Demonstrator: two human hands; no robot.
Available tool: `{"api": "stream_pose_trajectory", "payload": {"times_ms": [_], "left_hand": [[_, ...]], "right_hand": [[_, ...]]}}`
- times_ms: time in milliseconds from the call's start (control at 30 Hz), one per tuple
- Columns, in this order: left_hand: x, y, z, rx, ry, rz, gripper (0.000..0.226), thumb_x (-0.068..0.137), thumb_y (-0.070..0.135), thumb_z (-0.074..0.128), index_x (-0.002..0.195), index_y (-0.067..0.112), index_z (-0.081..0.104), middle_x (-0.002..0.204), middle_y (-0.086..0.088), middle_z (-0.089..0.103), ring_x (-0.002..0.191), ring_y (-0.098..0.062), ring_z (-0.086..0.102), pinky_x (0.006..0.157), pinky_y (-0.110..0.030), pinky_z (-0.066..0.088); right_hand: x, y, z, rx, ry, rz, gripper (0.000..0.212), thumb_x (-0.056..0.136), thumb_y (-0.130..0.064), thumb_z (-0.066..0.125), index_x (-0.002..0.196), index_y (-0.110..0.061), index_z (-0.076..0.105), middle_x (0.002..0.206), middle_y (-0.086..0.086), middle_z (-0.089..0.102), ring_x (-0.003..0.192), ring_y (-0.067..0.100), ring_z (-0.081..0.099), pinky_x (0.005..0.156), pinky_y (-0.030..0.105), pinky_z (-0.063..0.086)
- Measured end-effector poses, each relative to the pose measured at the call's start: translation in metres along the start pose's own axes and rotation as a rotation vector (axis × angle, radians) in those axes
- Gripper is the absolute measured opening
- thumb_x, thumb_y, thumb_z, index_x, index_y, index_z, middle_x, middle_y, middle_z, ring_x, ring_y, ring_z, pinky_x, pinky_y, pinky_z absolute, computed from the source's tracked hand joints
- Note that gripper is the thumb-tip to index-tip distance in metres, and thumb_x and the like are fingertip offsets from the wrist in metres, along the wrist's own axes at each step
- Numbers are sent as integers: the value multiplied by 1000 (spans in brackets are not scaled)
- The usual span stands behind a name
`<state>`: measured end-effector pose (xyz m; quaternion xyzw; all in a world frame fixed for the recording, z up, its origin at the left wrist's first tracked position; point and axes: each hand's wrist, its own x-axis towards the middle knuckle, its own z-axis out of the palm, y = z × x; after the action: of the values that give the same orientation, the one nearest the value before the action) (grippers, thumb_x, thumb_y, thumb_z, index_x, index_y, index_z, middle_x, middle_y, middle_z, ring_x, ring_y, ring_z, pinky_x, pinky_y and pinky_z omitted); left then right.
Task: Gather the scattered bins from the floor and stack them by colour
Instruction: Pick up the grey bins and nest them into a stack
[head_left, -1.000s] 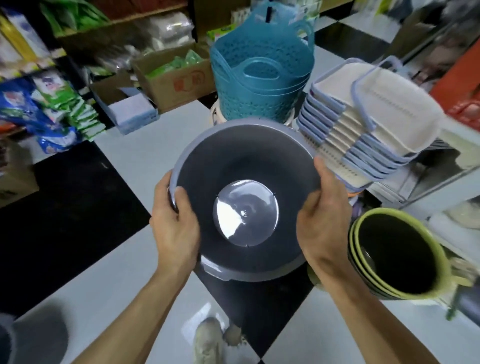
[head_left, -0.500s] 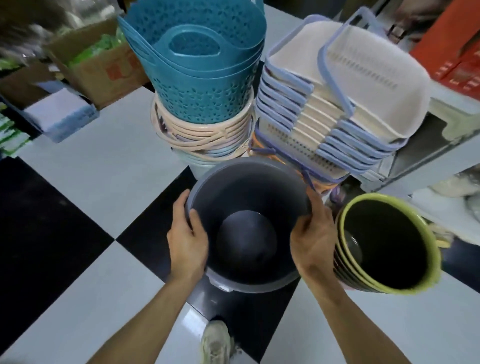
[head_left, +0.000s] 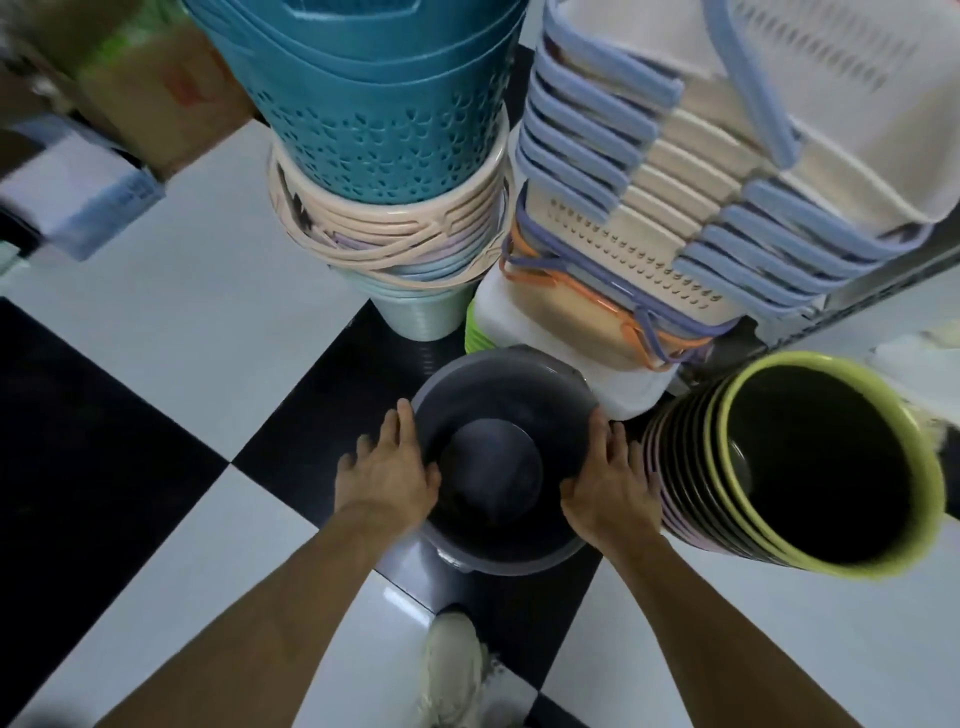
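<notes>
A round grey bin (head_left: 511, 384) stands low over a black floor tile, its mouth facing up. My left hand (head_left: 387, 470) grips its left rim and my right hand (head_left: 610, 480) grips its right rim, fingers curled over the edge. Whether its base touches the floor is hidden. Right beside it stands a tall stack of dark bins with a lime-green rim (head_left: 836, 564) on top. Behind are a stack of teal perforated baskets (head_left: 384, 109) on pale pink ones, and a leaning stack of cream baskets with blue handles (head_left: 670, 208).
The floor is black and white checked tile (head_left: 171, 312). A cardboard box (head_left: 171, 98) and a pale blue box (head_left: 83, 202) sit at the upper left. My white shoe (head_left: 452, 670) is just below the grey bin. A grey shelf edge (head_left: 893, 291) runs at the right.
The grey bin has gone down and forward from chest height toward the floor, held by both hands throughout. My view has moved closer to the basket stacks.
</notes>
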<state>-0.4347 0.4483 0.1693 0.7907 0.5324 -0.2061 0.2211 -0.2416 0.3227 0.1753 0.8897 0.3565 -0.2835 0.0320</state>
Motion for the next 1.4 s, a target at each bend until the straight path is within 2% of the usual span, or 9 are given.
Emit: {"api": "stream_pose_trajectory", "payload": {"times_ms": [100, 200, 333, 533, 733, 1000, 1200, 1300, 1400], "left_hand": [[-7, 2, -22, 117, -61, -31, 83, 93, 57, 39, 156, 22, -2, 165, 0, -3, 145, -42, 16, 112, -57, 24], [-29, 0, -30, 109, -8, -22, 81, 91, 58, 39, 156, 31, -2, 165, 1, -7, 148, -43, 4, 116, -59, 14], [-79, -21, -19, 64, 76, -8, 84, 90, 62, 36, 155, 32, -7, 165, 1, -6, 149, -41, 4, 118, -57, 13], [-144, -88, 5, 5, 139, -120, 86, 90, 68, 31, 155, 31, -11, 165, 0, -8, 150, -39, 4, 118, -55, 14], [-213, -191, 35, -38, 134, -256, 86, 90, 69, 29, 154, 32, -15, 165, 0, -12, 150, -38, 2, 118, -55, 11], [-304, -367, 96, -68, 118, -408, 88, 88, 73, 28, 153, 33, -15, 165, 0, -11, 150, -39, 5, 118, -57, 16], [-366, -502, 146, -106, 131, -445, 85, 88, 70, 34, 154, 33, -5, 165, -3, -4, 148, -38, 12, 116, -58, 20], [-390, -562, 179, -115, 168, -462, 80, 86, 70, 33, 152, 34, 4, 164, -5, 7, 146, -39, 18, 114, -60, 25], [-404, -613, 218, -171, 123, -562, 81, 88, 70, 32, 153, 34, -1, 164, -4, 2, 147, -40, 14, 116, -58, 22]], "right_hand": [[-12, -12, -12, -129, -25, -12, 87, 92, -46, 45, 153, -22, -12, 163, 6, -8, 148, 35, -3, 118, 53, 10], [-31, -21, -15, -159, 26, -127, 79, 94, -49, 37, 155, -21, -5, 163, 5, -12, 148, 33, -8, 119, 51, 7], [-64, -32, -13, -197, 93, -273, 77, 94, -53, 34, 155, -21, -1, 163, 7, -6, 149, 32, -5, 120, 49, 7], [-107, -74, 0, -237, 121, -421, 76, 93, -55, 33, 155, -19, 7, 163, 11, 6, 148, 35, 7, 119, 51, 14], [-166, -141, 47, -318, 81, -560, 78, 92, -59, 37, 154, -21, 9, 162, 11, 10, 147, 35, 11, 117, 51, 19], [-275, -260, 160, -411, 8, -707, 80, 93, -58, 34, 155, -20, 3, 163, 10, 4, 148, 35, 6, 119, 49, 17], [-355, -351, 255, -399, -40, -770, 79, 93, -59, 34, 155, -22, 0, 163, 7, 0, 149, 32, 0, 120, 47, 13], [-386, -392, 307, -387, -94, -822, 79, 94, -58, 34, 155, -23, -2, 164, 6, -3, 150, 31, -3, 121, 46, 11], [-410, -423, 362, -384, -156, -868, 80, 94, -61, 34, 154, -24, -4, 164, 5, -5, 150, 29, -4, 120, 45, 12]]}}
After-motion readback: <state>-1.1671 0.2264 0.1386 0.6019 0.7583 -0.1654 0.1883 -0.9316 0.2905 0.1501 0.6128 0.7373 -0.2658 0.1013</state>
